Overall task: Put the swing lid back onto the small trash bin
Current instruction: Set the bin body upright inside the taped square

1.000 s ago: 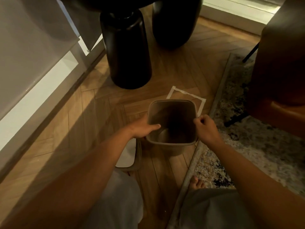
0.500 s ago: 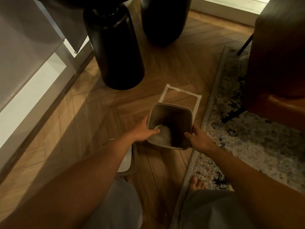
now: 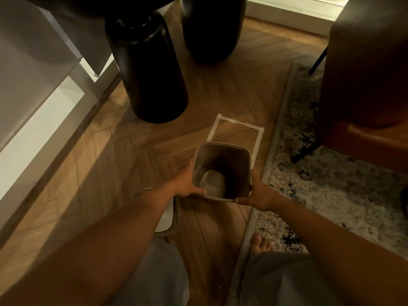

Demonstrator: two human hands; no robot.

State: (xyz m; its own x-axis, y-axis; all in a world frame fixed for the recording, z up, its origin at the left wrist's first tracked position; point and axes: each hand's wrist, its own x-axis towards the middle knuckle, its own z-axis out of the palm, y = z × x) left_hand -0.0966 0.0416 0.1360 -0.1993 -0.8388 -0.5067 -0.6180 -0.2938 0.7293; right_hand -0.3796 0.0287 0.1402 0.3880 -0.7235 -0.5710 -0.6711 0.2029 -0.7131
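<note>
A small grey-brown trash bin point(image 3: 240, 154) with no lid sits low over the wooden floor, its open top tilted toward me, its inside empty. My left hand point(image 3: 186, 184) grips its left wall near the rim. On the right side, my right hand point(image 3: 257, 193) holds the near corner. The swing lid point(image 3: 170, 214), white with a grey frame, lies on the floor under my left forearm, mostly hidden.
A white tape rectangle point(image 3: 238, 123) marks the floor just beyond the bin. Two thick black furniture legs point(image 3: 152, 80) stand behind it. A patterned rug point(image 3: 331, 184) and a brown chair point(image 3: 366, 85) lie to the right. My bare foot point(image 3: 261, 242) rests at the rug edge.
The bin has gone down toward the floor and tipped its opening toward me. Both hands have slid from the top rim to lower on its sides.
</note>
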